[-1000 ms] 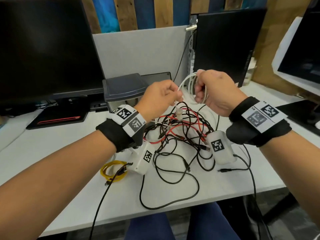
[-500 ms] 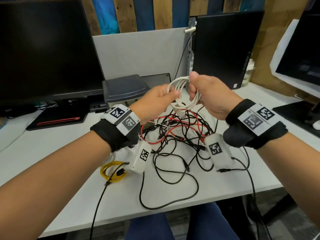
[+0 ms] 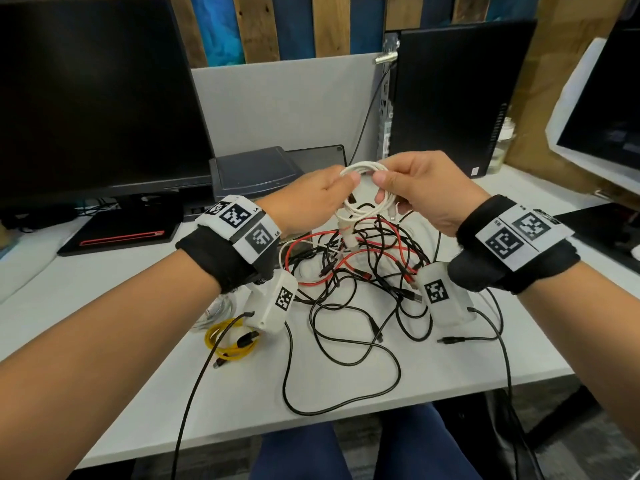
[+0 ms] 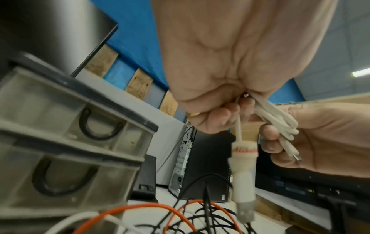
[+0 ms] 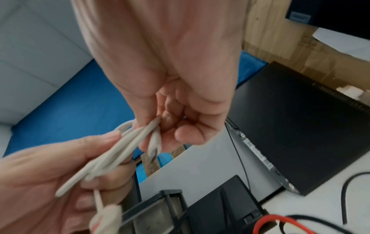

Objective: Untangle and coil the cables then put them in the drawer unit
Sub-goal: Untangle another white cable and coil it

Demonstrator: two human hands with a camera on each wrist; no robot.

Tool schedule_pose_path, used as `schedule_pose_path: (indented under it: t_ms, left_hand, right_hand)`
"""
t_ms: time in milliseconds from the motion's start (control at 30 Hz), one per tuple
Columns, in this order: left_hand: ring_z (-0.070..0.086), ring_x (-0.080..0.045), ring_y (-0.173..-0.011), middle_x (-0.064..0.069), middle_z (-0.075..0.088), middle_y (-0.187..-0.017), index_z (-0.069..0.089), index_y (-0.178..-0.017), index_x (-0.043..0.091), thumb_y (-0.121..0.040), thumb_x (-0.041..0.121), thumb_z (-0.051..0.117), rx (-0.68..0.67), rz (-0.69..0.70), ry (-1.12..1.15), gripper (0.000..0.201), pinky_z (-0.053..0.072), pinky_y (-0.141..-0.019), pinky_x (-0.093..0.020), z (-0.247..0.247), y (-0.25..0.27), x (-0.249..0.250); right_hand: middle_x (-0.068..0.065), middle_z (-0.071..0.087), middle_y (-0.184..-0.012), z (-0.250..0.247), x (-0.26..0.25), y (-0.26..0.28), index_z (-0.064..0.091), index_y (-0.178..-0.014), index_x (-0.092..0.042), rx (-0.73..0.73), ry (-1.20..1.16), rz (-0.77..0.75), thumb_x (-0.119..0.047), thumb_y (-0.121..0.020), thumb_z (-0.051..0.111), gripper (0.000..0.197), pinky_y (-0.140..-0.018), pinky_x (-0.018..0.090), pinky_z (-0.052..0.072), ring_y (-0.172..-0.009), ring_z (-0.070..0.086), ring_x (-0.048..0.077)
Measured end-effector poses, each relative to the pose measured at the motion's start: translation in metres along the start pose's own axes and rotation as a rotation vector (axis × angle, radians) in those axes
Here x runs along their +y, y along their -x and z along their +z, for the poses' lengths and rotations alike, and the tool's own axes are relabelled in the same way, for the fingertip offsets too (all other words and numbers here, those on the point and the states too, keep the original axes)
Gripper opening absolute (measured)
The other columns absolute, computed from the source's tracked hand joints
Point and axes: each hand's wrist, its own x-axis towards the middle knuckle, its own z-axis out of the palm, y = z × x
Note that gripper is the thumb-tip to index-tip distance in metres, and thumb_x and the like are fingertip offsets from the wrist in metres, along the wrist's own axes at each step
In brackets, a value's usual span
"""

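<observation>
Both hands up over the desk [image 3: 104, 289], sharing one coiled white cable [image 3: 363, 188]. Left hand [image 3: 308, 199] pinching the coil's left side, fingers curled round the loops; right hand [image 3: 426, 188] pinching the right side between thumb and fingertips. Fat white plug [image 4: 243, 166] dangling just below the left fingers. Directly under both sets of fingers, a messy heap of black and red cables [image 3: 360, 268]. Drawer unit [image 3: 252, 171] just beyond the left fingers. Yellow coil [image 3: 230, 341] down near the left wrist.
</observation>
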Motion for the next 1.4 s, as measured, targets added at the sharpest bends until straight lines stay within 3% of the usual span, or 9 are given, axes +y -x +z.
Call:
schedule_pose_path:
  t_ms: [167, 300, 400, 500, 633, 800, 1000, 1133, 1400]
  left_hand:
    - [0.041, -0.007, -0.063, 0.006, 0.043, -0.071, 0.041, -0.079, 0.023, -0.103, 0.035, 0.025, -0.046, 0.049, -0.311, 0.031, 0.032, -0.057, -0.021, -0.003, -0.001, -0.004]
    - [0.05, -0.013, -0.069, 0.002, 0.052, -0.077, 0.056, -0.093, 0.009, -0.101, 0.046, 0.027, -0.014, 0.013, 0.069, 0.047, 0.049, -0.071, -0.028, -0.004, 0.003, -0.017]
    - [0.051, -0.011, -0.069, 0.001, 0.056, -0.074, 0.06, -0.086, 0.009, -0.103, 0.028, 0.035, -0.008, -0.073, 0.375, 0.036, 0.049, -0.073, -0.028, -0.007, 0.005, -0.024]
    - [0.055, -0.009, -0.071, 0.003, 0.06, -0.073, 0.061, -0.083, 0.014, -0.098, 0.015, 0.049, -0.025, -0.065, 0.336, 0.019, 0.051, -0.078, -0.028, -0.008, 0.007, -0.03]
    - [0.062, -0.014, -0.077, 0.005, 0.067, -0.076, 0.068, -0.083, 0.02, -0.093, 0.024, 0.058, 0.035, -0.083, 0.225, 0.015, 0.054, -0.087, -0.038, -0.008, 0.008, -0.04]
    - [0.068, -0.024, -0.077, -0.011, 0.073, -0.084, 0.071, -0.082, 0.017, -0.09, 0.022, 0.063, 0.15, -0.135, 0.126, 0.012, 0.057, -0.082, -0.042, -0.005, 0.006, -0.044]
    - [0.069, -0.013, -0.071, -0.012, 0.069, -0.086, 0.064, -0.086, 0.002, -0.094, 0.004, 0.054, 0.315, -0.228, 0.649, 0.013, 0.058, -0.071, -0.021, 0.002, 0.003, -0.034]
    - [0.066, -0.014, -0.071, -0.013, 0.067, -0.086, 0.06, -0.105, -0.007, -0.096, 0.004, 0.049, 0.239, -0.242, 0.941, 0.018, 0.057, -0.066, -0.02, 0.006, 0.004, -0.028]
    - [0.066, -0.011, -0.074, -0.003, 0.068, -0.084, 0.064, -0.097, 0.012, -0.095, 0.03, 0.052, 0.069, -0.308, 1.137, 0.023, 0.057, -0.069, -0.028, 0.003, 0.006, -0.016]
  right_hand:
    - [0.013, 0.067, -0.08, 0.005, 0.004, -0.001, 0.073, -0.098, -0.015, -0.019, 0.192, 0.022, -0.026, -0.095, 0.057, 0.019, -0.056, 0.021, 0.043, -0.058, 0.055, 0.011]
    - [0.012, 0.066, -0.073, 0.006, 0.001, -0.001, 0.071, -0.092, -0.015, 0.045, 0.062, 0.076, -0.021, -0.094, 0.058, 0.014, -0.048, 0.02, 0.044, -0.055, 0.051, 0.014]
    - [0.002, 0.065, -0.068, 0.005, 0.001, -0.001, 0.07, -0.092, -0.015, 0.071, 0.02, 0.087, -0.018, -0.095, 0.057, 0.014, -0.044, 0.016, 0.043, -0.051, 0.051, 0.009]
    - [0.002, 0.065, -0.067, 0.006, 0.001, 0.0, 0.069, -0.089, -0.015, 0.065, -0.012, 0.086, -0.016, -0.095, 0.056, 0.015, -0.044, 0.016, 0.043, -0.05, 0.051, 0.007]
    - [0.004, 0.064, -0.067, 0.006, 0.0, 0.0, 0.069, -0.089, -0.013, 0.099, -0.082, 0.084, -0.014, -0.095, 0.055, 0.015, -0.043, 0.016, 0.041, -0.048, 0.05, 0.006]
    - [0.006, 0.062, -0.067, 0.005, -0.004, 0.001, 0.069, -0.092, -0.008, 0.095, -0.119, 0.082, -0.014, -0.096, 0.054, 0.016, -0.042, 0.016, 0.041, -0.047, 0.05, 0.006]
    - [0.003, 0.065, -0.065, 0.013, -0.004, 0.006, 0.069, -0.095, -0.009, -0.044, -0.146, 0.157, -0.015, -0.095, 0.056, 0.014, -0.044, 0.017, 0.044, -0.048, 0.051, 0.007]
    - [0.004, 0.063, -0.065, 0.017, -0.004, 0.007, 0.069, -0.095, -0.008, -0.046, -0.17, 0.167, -0.014, -0.095, 0.055, 0.015, -0.043, 0.016, 0.043, -0.047, 0.05, 0.006]
    - [0.008, 0.062, -0.064, 0.019, 0.001, -0.001, 0.068, -0.099, -0.002, 0.086, -0.189, 0.132, -0.011, -0.096, 0.054, 0.017, -0.044, 0.019, 0.046, -0.046, 0.053, 0.01]
